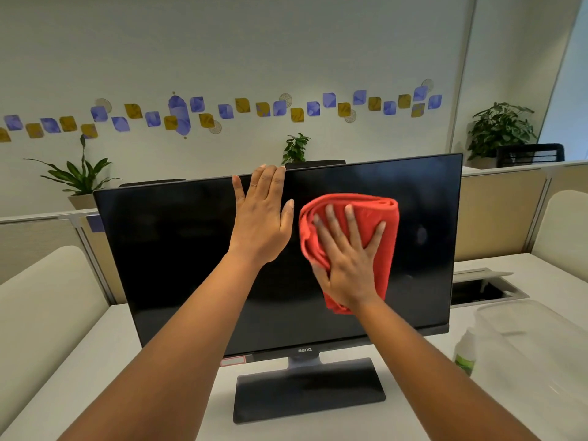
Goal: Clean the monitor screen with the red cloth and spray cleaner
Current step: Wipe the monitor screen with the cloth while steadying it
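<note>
The right hand [348, 259] presses the red cloth [378, 218] flat on the monitor screen [178, 249], fingers spread wide. The left hand [262, 218], fingers open and empty, steadies the top edge. The spray cleaner [465, 354] stands aside, so wiping is probably underway.

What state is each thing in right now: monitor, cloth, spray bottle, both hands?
Monitor: upright on its stand, screen dark.
Red cloth: folded, pressed flat against the screen's right half.
Right hand: open, fingers spread, palm pressing the cloth.
Left hand: open and empty, fingertips at the monitor's top edge.
Spray bottle: standing on the desk right of the monitor, untouched, partly hidden by a clear plastic container.
</note>
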A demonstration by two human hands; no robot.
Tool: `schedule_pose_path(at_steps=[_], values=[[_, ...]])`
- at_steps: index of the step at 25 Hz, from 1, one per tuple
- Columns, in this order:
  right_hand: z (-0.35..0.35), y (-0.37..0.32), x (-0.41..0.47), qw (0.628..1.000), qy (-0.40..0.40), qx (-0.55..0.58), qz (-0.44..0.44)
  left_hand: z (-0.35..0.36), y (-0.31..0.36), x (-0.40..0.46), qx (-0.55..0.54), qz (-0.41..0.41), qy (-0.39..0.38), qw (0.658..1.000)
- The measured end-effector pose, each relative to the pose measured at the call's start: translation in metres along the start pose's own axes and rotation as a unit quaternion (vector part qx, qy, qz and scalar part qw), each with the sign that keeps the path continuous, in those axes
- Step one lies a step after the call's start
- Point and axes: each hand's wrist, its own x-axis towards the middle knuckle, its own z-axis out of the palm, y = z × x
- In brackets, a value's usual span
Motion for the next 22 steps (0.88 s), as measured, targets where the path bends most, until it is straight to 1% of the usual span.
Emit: schedule_pose_path(at_steps=[2, 3, 5, 7, 9, 11, 13, 14, 16, 19, 22], values=[[0.008, 0.004, -0.031, 0.998, -0.016, -0.022, -0.063, 0.003, 0.002, 0.001, 0.032, 0.001, 0.008, 0.999], [0.01, 0.009, -0.045, 0.996, -0.023, -0.034, -0.081, 0.004, 0.002, 0.001, 0.045, 0.003, 0.009, 0.999], [0.01, 0.027, -0.065, 0.995, -0.031, -0.049, -0.075, 0.005, 0.002, 0.002, 0.058, 0.006, 0.007, 0.998], [0.005, 0.049, -0.069, 0.999, -0.024, -0.047, -0.013, 0.004, 0.001, 0.001, 0.059, 0.005, 0.005, 0.998], [-0.002, 0.067, -0.06, 0.994, -0.009, -0.023, 0.105, 0.004, 0.001, 0.002, 0.05, 0.005, 0.007, 0.999], [-0.009, 0.075, -0.039, 0.975, 0.016, 0.009, 0.223, 0.005, 0.003, 0.003, 0.034, 0.006, 0.006, 0.999], [-0.015, 0.068, -0.009, 0.956, 0.04, 0.041, 0.286, 0.005, 0.002, 0.004, 0.022, 0.007, 0.005, 1.0], [-0.017, 0.06, 0.006, 0.953, 0.045, 0.056, 0.296, 0.005, 0.001, 0.004, 0.016, 0.008, 0.005, 1.0], [-0.018, 0.036, 0.028, 0.961, 0.049, 0.058, 0.265, 0.006, 0.001, 0.005, 0.007, 0.008, 0.006, 1.0], [-0.009, -0.004, 0.03, 0.988, 0.028, 0.022, 0.147, 0.007, 0.002, 0.004, -0.011, 0.009, 0.006, 1.0], [0.008, -0.032, 0.001, 1.0, -0.013, 0.001, 0.02, 0.005, 0.002, 0.004, -0.012, 0.003, 0.01, 1.0]])
